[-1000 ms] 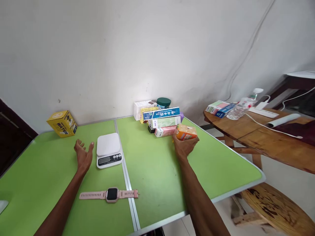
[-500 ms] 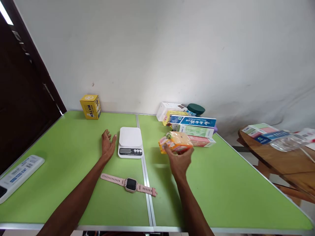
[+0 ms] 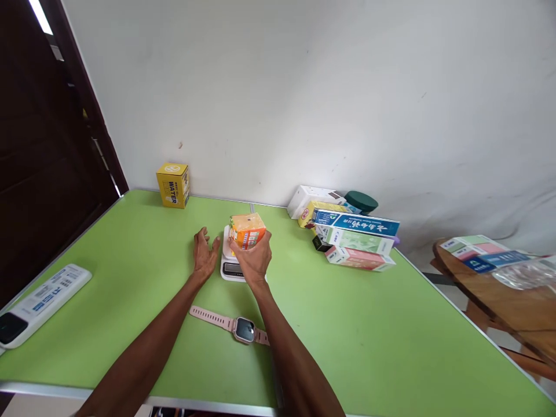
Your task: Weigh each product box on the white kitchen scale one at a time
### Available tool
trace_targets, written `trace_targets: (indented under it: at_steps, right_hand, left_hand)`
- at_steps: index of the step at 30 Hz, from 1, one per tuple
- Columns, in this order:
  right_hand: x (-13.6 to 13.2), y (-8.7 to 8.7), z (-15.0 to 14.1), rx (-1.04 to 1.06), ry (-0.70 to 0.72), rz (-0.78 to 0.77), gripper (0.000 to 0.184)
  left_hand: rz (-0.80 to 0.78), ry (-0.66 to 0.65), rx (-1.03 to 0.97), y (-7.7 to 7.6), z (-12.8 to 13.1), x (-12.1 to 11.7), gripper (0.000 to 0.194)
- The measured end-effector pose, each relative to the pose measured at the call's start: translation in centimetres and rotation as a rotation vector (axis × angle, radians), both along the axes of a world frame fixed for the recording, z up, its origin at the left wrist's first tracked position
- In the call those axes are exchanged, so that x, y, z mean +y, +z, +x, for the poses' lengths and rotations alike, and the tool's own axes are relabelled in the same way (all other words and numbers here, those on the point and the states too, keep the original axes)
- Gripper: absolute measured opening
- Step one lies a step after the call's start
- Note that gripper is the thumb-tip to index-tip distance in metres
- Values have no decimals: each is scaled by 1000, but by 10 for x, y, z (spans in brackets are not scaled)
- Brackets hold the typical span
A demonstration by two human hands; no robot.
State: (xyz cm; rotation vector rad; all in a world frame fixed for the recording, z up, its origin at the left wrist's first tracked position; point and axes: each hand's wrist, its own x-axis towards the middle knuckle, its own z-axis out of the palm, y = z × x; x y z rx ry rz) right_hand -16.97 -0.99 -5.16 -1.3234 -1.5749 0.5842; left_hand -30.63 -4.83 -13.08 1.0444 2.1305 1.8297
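Observation:
My right hand (image 3: 256, 258) grips an orange, glossy-wrapped packet (image 3: 248, 227) with a pale top, thumb on its left side and fingers on its right. The packet is at the platform of a white kitchen scale (image 3: 226, 255); I cannot tell whether it rests on it. The scale's dark display shows below the packet, while my hand hides its buttons. Just left of the scale, my left hand (image 3: 205, 253) lies with fingers apart, holding nothing. Nearer me lies a pink-strapped smartwatch (image 3: 244, 330), one strap end hidden behind my right forearm.
A yellow box (image 3: 174, 186) stands at the back left by the wall. Several cartons, among them a blue one (image 3: 356, 222) and a pink one (image 3: 360, 259), are grouped at the back right with a dark green lid (image 3: 361, 201). A long white device (image 3: 46, 304) lies far left.
My right hand has carried the orange packet left from beside the cartons to the scale. My left hand stays beside the scale. The view has turned slightly.

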Motion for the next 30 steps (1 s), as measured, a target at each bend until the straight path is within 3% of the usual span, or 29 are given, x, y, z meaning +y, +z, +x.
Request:
trace_targets:
  at_steps: [8, 12, 15, 17, 20, 23, 30]
  right_hand:
    - [7, -13, -4, 13, -58, 30, 74]
    - [9, -20, 4, 72, 49, 38, 84]
    - [16, -26, 27, 133, 200, 72, 102]
    - [23, -30, 51, 164, 254, 75, 104]
    - [36, -40, 86, 165, 257, -6, 95]
    - [46, -51, 108, 146, 243, -101, 100]
    - [53, -55, 114, 206, 152, -102, 103]
  left_hand:
    - [-2, -9, -10, 1, 0, 1, 49]
    - [-1, -15, -10, 2, -1, -1, 50]
    - [18, -23, 23, 5, 0, -5, 55]
    - [48, -36, 88, 6, 3, -8, 60]
    - [80, -89, 236, 10, 10, -12, 67]
    - [83, -122, 308, 13, 15, -15, 71]
    - [26, 16, -1, 17, 0, -17, 78]
